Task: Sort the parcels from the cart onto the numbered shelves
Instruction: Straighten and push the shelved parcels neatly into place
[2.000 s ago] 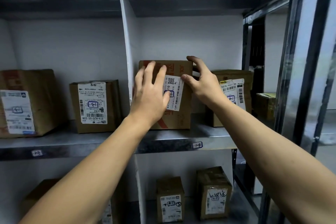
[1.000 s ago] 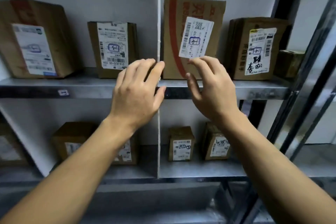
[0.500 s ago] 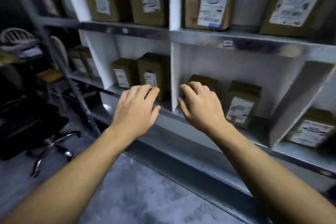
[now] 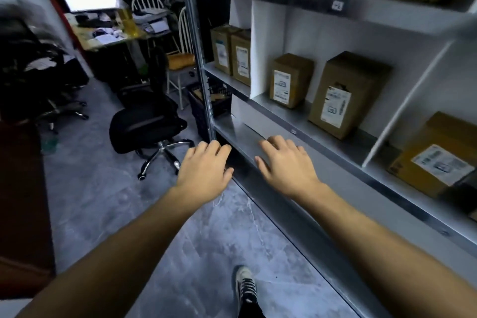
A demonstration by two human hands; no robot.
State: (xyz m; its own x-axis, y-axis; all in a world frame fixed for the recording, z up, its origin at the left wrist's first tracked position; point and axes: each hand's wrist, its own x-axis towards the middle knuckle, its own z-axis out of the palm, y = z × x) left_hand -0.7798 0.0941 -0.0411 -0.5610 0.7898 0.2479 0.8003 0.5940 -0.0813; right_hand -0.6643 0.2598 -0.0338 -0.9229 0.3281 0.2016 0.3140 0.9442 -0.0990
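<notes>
We hold our left hand [image 4: 204,170] and right hand [image 4: 286,165] out empty, fingers loosely spread, near the grey metal shelves [image 4: 240,131], where boxy brown cardboard parcels [image 4: 346,95] stand upright, paper-labelled.

Labelled brown parcels [image 4: 291,80] stand upright on metal shelves [image 4: 284,116].

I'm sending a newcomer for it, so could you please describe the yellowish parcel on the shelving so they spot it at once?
On the grey metal shelving, take the shelf just above the person's right hand. Follow it right, past the slanted white divider. The yellowish parcel there is yellower and squatter than the two upright brown cartons beyond that divider.
</notes>
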